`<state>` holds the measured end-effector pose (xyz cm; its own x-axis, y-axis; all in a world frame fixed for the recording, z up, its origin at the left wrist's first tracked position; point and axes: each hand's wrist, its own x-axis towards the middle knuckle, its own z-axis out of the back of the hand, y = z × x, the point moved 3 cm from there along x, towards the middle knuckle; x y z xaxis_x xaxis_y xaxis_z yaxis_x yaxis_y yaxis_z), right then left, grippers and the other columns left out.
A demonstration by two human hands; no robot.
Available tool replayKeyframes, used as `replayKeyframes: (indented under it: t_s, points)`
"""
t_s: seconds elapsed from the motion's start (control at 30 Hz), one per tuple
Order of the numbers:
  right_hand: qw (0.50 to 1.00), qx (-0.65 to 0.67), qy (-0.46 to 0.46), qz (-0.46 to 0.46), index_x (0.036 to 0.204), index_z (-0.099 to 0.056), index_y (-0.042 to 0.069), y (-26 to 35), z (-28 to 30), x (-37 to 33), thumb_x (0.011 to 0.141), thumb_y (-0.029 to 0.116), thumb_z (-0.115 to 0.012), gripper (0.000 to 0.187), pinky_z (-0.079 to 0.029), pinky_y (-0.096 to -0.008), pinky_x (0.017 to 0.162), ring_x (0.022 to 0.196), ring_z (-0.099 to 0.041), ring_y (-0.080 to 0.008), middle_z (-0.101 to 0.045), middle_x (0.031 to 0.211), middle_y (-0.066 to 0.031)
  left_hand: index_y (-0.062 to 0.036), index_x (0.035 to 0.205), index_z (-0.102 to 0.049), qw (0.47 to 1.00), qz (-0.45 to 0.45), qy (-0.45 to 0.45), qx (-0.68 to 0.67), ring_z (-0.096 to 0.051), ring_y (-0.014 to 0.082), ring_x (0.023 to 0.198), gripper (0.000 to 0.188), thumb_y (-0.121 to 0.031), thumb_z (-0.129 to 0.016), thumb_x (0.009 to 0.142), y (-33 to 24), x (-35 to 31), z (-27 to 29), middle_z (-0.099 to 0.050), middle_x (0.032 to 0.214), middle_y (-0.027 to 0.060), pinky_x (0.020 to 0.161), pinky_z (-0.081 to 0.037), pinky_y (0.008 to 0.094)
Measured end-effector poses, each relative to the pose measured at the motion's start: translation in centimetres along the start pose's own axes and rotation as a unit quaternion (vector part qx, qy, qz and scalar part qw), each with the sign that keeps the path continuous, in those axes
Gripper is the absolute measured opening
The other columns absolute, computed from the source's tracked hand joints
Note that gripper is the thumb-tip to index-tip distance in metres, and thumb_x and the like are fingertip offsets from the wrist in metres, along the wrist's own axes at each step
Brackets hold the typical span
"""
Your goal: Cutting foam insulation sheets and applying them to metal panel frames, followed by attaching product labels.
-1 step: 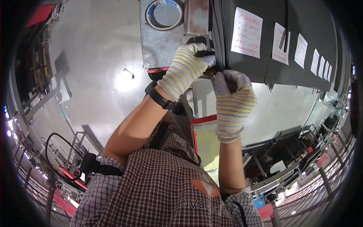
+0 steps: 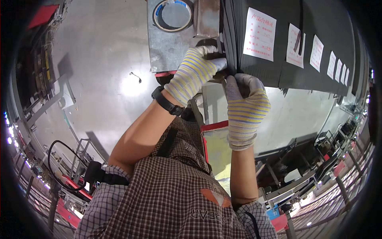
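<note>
Both my hands wear striped knit gloves and meet at the near end of a bundle of thin black strips (image 2: 230, 36). My left hand (image 2: 195, 71) has its fingers curled beside the strips' end, with the thumb pointing right toward it; what is inside the grip is hidden. Close by on the right, my right hand (image 2: 248, 107) is closed, thumb and bent fingers raised to the strips' lower tip, and I cannot make out what they hold. Beyond it stands a large dark stack (image 2: 262, 71) with several white paper labels (image 2: 259, 36) on its face.
Left of the strips, a grey metal table (image 2: 161, 55) carries a tape roll (image 2: 156, 18) and a brown metal block (image 2: 206, 20). Below my hands is a yellowish board (image 2: 219, 159) with a red edge. A small black scrap (image 2: 136, 77) lies on the floor.
My left wrist has shifted very slightly to the left. Otherwise both hands and the things around them look the same.
</note>
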<state>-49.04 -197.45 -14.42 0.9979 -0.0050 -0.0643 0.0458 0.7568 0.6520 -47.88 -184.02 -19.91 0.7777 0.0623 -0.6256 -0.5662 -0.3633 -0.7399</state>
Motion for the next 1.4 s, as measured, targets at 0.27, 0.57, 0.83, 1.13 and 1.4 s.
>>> replayKeyframes:
  t_s: [0.27, 0.57, 0.83, 1.13, 1.4]
  points:
    - [0.999, 0.013, 0.017, -0.025, 0.083, -0.066, 0.002, -0.6, -0.3, 0.1, 0.078, 0.011, -0.072, 0.012, -0.049, -0.0358, 0.068, 0.072, -0.062, -0.0273, -0.065, 0.078, -0.0125, -0.0040, 0.104, -0.069, 0.996, 0.003, 0.078, -0.050, -0.066, 0.0112, 0.076, 0.022, -0.012, -0.071, 0.084, 0.4, 0.6, 0.1, -0.070, 0.094, 0.0070, 0.067, -0.053, 0.0233]
    - [0.999, -0.028, 0.012, 0.016, 0.092, -0.067, 0.003, -0.5, 0.9, -0.5, 0.075, 0.006, -0.075, 0.019, -0.047, -0.0289, 0.061, 0.067, -0.055, -0.0156, -0.062, 0.081, -0.0071, -0.0004, 0.090, -0.070, 0.974, -0.106, -0.015, 0.202, -0.063, 0.0106, 0.066, 0.030, -0.022, -0.082, 0.073, -0.4, 1.4, -0.4, -0.071, 0.078, 0.0086, 0.062, -0.051, 0.0260]
    - [0.990, -0.046, -0.027, 0.133, 0.091, -0.069, 0.006, -1.3, 0.5, 0.0, 0.071, 0.003, -0.077, 0.022, -0.044, -0.0282, 0.059, 0.063, -0.049, -0.0132, -0.061, 0.081, -0.0046, 0.0019, 0.087, -0.068, 0.942, -0.133, -0.050, 0.303, -0.064, 0.0188, 0.065, 0.042, -0.031, -0.085, 0.067, -0.6, 1.7, -0.8, -0.069, 0.076, 0.0131, 0.063, -0.052, 0.0313]
    - [0.987, -0.081, -0.036, 0.137, 0.086, -0.067, 0.011, -1.9, -0.5, -0.2, 0.068, 0.007, -0.076, 0.020, -0.042, -0.0406, 0.066, 0.076, -0.056, -0.0301, -0.059, 0.086, -0.0097, -0.0026, 0.100, -0.069, 0.989, -0.117, 0.004, 0.089, -0.059, 0.0070, 0.067, 0.024, -0.010, -0.077, 0.078, -0.2, 0.5, 0.7, -0.069, 0.083, 0.0029, 0.062, -0.049, 0.0216]
    - [0.984, -0.070, -0.042, 0.159, 0.085, -0.067, 0.010, -2.0, -0.5, 0.0, 0.069, 0.008, -0.075, 0.019, -0.042, -0.0406, 0.065, 0.076, -0.056, -0.0298, -0.059, 0.085, -0.0101, -0.0006, 0.093, -0.066, 0.995, -0.075, 0.015, 0.058, -0.062, 0.0092, 0.067, 0.024, -0.009, -0.080, 0.076, -0.8, 0.7, -0.7, -0.069, 0.081, 0.0047, 0.058, -0.051, 0.0241]
